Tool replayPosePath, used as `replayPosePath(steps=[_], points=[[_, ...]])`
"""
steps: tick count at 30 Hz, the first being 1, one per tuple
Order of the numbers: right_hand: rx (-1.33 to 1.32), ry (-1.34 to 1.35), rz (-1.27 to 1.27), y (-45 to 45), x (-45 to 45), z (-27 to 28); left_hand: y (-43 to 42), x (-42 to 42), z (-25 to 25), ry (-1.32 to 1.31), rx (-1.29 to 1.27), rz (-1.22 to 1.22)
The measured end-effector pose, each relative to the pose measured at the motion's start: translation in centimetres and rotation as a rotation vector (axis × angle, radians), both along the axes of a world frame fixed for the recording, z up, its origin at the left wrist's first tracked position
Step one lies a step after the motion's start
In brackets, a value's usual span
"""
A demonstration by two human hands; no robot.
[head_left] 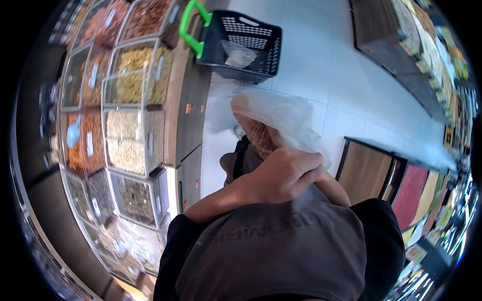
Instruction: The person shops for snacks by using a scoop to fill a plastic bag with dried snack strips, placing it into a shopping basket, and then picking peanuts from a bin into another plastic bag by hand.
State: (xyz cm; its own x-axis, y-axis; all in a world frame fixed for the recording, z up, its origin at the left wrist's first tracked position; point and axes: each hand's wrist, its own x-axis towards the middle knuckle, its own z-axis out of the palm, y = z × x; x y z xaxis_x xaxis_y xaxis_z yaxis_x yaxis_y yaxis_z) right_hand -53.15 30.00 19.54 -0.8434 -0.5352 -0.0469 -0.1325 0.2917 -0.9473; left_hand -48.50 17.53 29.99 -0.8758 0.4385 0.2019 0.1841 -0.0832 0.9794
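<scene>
A pale blue-white tiled floor point(346, 85) runs between store displays. Along the left side stand rows of clear, boxy plastic bins point(133, 128) of dried goods in orange, cream, yellow-green and dark tones, set beside a brown wood-look cabinet point(188, 118). The wearer's torso, in a grey-brown apron point(271, 251) over black sleeves, fills the lower middle. Beyond it, on the floor near the cabinet, sits a black perforated plastic basket point(241, 70) with a bright green handle, holding a small translucent bag point(240, 56). In front of the apron, above the floor, hangs a large, filmy translucent plastic bag point(296, 118) with reddish-brown contents point(256, 133). The left hand point(286, 173) has its fingers curled closed on the large bag's plastic. The right forearm point(335, 190) reaches behind it; the right hand is mostly hidden, so its finger positions cannot be told. A light blue scoop point(73, 133) rests in the orange bin.
</scene>
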Motion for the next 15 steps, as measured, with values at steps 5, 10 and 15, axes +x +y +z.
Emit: replayPosePath(steps=[5,10,15], points=[[0.08,-0.09,-0.409,7.1,-3.3,-0.5,4.8,-4.7,1.4,0.237,-0.063,-0.153],[-0.321,-0.486,-0.418,16.2,-7.1,0.2,5.5,-10.0,0.4,0.099,-0.238,0.237],[-0.486,-0.443,-0.294,22.0,-10.0,4.1,6.3,-13.3,-3.8,0.159,-0.753,0.301]])
